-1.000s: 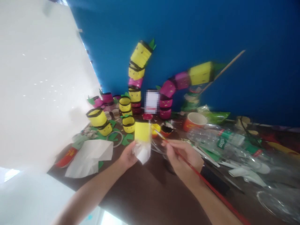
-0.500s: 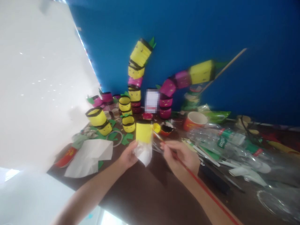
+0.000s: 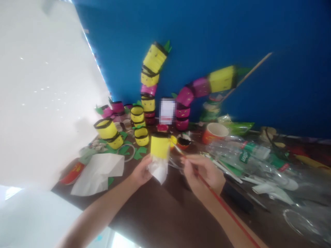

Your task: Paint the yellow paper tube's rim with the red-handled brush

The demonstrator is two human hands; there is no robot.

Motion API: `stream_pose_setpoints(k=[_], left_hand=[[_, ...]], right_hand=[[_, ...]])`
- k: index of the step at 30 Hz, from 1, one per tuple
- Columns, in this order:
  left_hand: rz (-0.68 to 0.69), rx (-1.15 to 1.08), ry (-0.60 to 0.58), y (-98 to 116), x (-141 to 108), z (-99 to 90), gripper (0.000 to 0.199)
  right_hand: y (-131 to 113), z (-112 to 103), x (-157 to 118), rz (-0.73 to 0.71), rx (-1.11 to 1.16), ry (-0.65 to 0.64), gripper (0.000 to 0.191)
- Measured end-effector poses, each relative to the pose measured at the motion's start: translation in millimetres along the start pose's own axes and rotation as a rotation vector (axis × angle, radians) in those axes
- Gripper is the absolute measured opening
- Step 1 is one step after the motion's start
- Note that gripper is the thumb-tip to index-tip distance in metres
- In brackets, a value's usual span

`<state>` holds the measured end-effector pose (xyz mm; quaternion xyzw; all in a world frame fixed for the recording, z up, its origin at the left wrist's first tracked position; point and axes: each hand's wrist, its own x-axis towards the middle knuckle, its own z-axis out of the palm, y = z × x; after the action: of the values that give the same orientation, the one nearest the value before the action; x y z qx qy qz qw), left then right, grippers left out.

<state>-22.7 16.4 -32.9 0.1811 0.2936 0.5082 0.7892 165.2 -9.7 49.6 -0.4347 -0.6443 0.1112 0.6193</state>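
Observation:
Wrapped around the white paper [image 3: 159, 169] at its lower end, my left hand [image 3: 141, 170] holds up a yellow-painted cup [image 3: 159, 147] with a dark rim. My right hand [image 3: 204, 174] grips a long red-handled paintbrush [image 3: 219, 199] in a pencil-like pinch. The brush's tip lies close to the cup's right side, in front of a small tub of yellow paint [image 3: 173, 140]; whether it touches either I cannot tell. A bowl of black paint [image 3: 183, 140] sits just right of the yellow tub.
Yellow and magenta cup figures [image 3: 141, 136] stand at the back left. Clear plastic bottles [image 3: 243, 156] lie at the right beside a red paper cup [image 3: 216, 132]. White paper sheets [image 3: 100, 175] rest at the left. Behind is a blue wall [image 3: 207, 34].
My right hand and the paintbrush have moved slightly right, with the tip now near the yellow paint tub. The cup in my left hand has barely shifted.

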Motion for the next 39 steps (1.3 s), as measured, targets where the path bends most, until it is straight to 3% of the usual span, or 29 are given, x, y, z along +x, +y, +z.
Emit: stream_pose_setpoints(k=[5,10,22,29,35,39], left_hand=[[0.022,0.008,0.008,-1.4,1.0,-2.2,0.032],[-0.005,-0.014,0.008,-1.1,1.7,-3.8,0.035],[0.011,0.009,0.001,-1.2,-0.2,-3.1,0.032],[0.057,0.049,-0.093,1.7,-1.5,5.0,0.032],[0.023,0.013,-0.018,-1.0,1.9,-4.3,0.031],[-0.009,-0.03,-0.038,-1.1,3.2,-5.6,0.033]], right_hand=[[1.0,0.3,-0.6,-0.004,-0.024,-0.032,0.007],[0.8,-3.2,-0.3,-0.1,-0.017,-0.04,0.011],[-2.4,2.0,-0.2,-0.039,0.011,0.025,0.01],[0.7,1.5,-1.4,-0.04,-0.013,-0.002,0.012],[1.0,-4.1,-0.8,-0.129,-0.009,-0.052,0.014],[1.9,-3.1,-1.6,-0.123,-0.032,-0.023,0.014]])
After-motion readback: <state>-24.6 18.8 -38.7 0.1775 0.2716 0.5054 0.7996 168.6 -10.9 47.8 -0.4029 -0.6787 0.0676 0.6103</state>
